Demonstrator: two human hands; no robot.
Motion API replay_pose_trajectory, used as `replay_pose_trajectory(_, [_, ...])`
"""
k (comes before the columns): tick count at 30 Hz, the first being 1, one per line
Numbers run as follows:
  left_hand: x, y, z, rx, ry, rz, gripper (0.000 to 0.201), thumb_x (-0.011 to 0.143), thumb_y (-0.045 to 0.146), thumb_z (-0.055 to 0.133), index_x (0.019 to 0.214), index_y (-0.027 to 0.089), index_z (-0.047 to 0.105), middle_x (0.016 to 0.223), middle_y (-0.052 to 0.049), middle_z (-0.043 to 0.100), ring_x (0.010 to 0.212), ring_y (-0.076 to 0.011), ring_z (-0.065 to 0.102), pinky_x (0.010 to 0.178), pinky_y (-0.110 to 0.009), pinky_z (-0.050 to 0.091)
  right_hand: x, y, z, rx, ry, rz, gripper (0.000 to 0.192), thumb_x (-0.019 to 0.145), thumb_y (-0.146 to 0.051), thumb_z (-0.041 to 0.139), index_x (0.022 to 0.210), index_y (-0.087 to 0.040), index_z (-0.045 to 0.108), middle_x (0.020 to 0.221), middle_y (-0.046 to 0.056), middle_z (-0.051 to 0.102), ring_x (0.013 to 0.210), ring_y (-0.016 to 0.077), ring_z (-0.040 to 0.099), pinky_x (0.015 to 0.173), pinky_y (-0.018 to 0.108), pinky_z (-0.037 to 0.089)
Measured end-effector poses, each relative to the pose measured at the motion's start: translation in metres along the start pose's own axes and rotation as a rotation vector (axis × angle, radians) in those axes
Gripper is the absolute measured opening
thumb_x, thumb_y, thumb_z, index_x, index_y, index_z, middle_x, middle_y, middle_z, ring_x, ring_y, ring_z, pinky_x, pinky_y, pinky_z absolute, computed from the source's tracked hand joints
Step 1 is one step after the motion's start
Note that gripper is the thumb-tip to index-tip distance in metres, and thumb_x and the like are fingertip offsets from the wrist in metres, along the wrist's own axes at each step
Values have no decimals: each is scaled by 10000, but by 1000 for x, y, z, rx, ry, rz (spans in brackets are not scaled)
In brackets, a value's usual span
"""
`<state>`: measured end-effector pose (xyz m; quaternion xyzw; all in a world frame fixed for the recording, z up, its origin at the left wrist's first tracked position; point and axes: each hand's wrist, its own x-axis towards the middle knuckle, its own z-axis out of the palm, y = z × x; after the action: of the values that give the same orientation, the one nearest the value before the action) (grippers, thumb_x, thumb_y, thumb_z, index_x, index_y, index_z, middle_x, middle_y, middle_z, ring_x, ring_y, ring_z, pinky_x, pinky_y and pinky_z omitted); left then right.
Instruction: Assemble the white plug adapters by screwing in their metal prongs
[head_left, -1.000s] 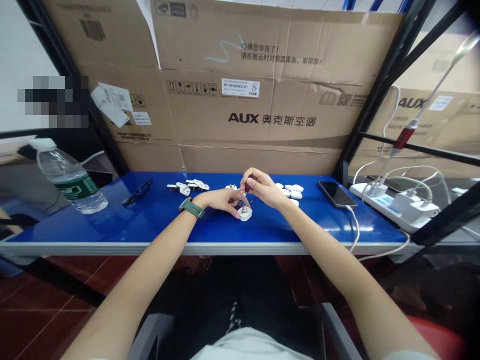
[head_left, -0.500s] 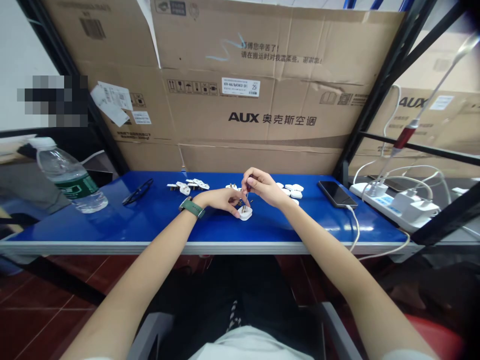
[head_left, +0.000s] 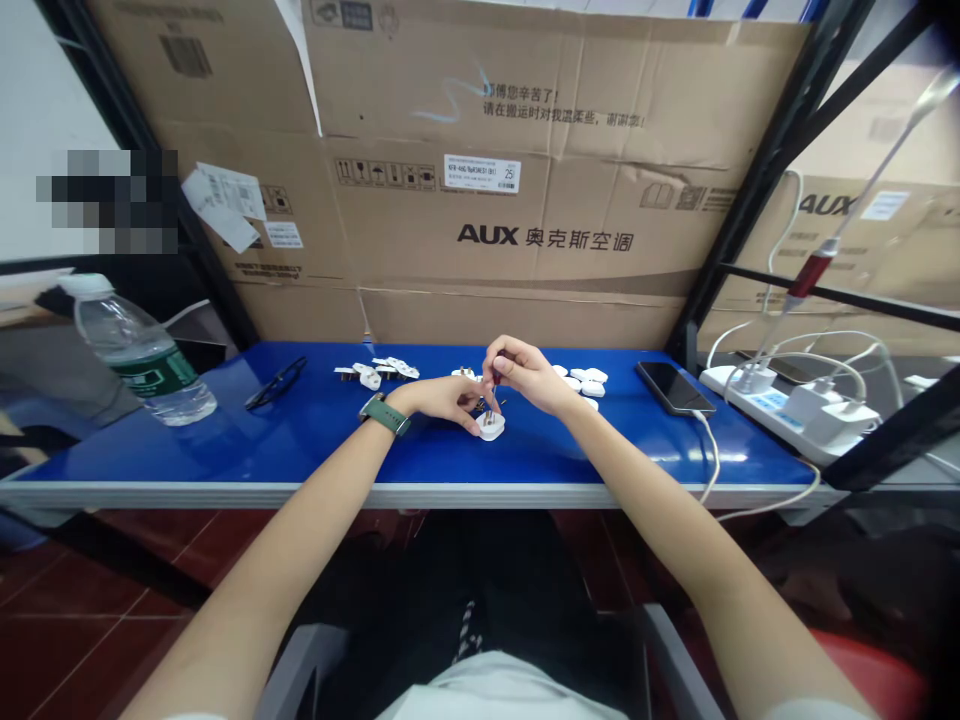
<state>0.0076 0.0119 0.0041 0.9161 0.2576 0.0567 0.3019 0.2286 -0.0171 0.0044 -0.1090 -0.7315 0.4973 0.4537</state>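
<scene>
A white plug with metal pins facing up lies on the blue tabletop. The fingers of my left hand are closed on its left side and hold it in place. Between the pinched fingers of my right hand is a screwdriver, its shaft pointing down into the plug. Small metal parts lie just behind the plug, partly hidden by my fingers. White plug parts with pins are grouped to the left, and white plug covers to the right.
Eyeglasses and a water bottle are at the left. On the right are a phone with a cable and a power strip with chargers. A cardboard panel stands behind the table between black posts.
Both hands, the screwdriver and the plug stay in nearly the same place; I see no clear movement.
</scene>
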Motion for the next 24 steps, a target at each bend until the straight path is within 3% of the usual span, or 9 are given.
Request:
replay_pose_trajectory(14, [0,-1,0,2,2,-16,634,742,563,840,1274,239,718,699,46,433,601,-116,409,580,-256,326,1,-2,1,-72,-24,-48,323,963,-489,672,964,-178,587,831,29,670,750,149,656,749,295,543])
replay_pose_trajectory(19, [0,-3,0,8,-4,-10,628,756,571,828,1278,240,714,692,46,429,598,-119,400,579,-261,314,1,-6,0,-166,16,-48,307,906,-449,748,926,-170,621,837,32,681,770,150,653,746,281,548])
replay_pose_trajectory(24, [0,-3,0,14,-5,1,634,760,582,821,1276,231,712,714,37,447,607,-121,412,572,-261,302,0,-7,1,-190,38,-1,292,917,-429,731,1042,-182,641,846,24,687,755,156,670,679,263,556])
